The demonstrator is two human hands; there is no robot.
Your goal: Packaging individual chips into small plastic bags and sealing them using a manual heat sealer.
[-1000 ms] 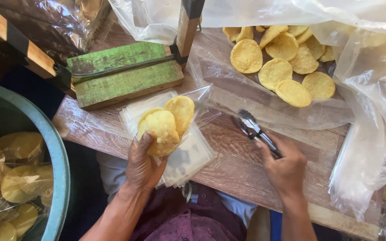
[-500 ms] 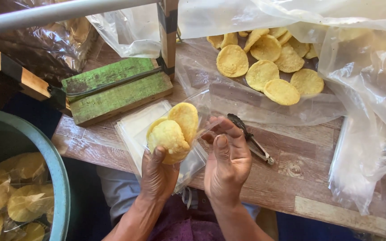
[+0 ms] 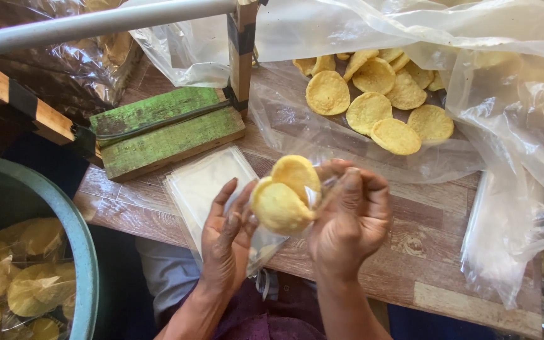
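Across the middle of the view runs a worn wooden bench point(image 3: 423, 252), draped at its far and right edges with big sheets of clear plastic point(image 3: 511, 132). At the lower left stands a large teal tub point(image 3: 80, 252) holding bagged yellow crackers point(image 3: 29, 286). On the bench's far left lies a green-painted wooden block point(image 3: 165, 135), with a wooden post point(image 3: 242, 53) rising just beside its right end. A loose heap of round yellow crackers point(image 3: 379, 101) rests on the plastic at the far side. A flat stack of small clear bags point(image 3: 206, 186) lies near the front edge, partly under the left hand.

The left hand point(image 3: 228, 242) is closed around a pair of crackers point(image 3: 284, 195), holding them up above the bench's front edge, well apart from the heap. The right hand point(image 3: 351, 220) sits just beside them, its fingertips point(image 3: 351, 179) pinched on what looks like the mouth of a thin clear bag point(image 3: 322, 192) around the crackers, though the film is hard to make out.
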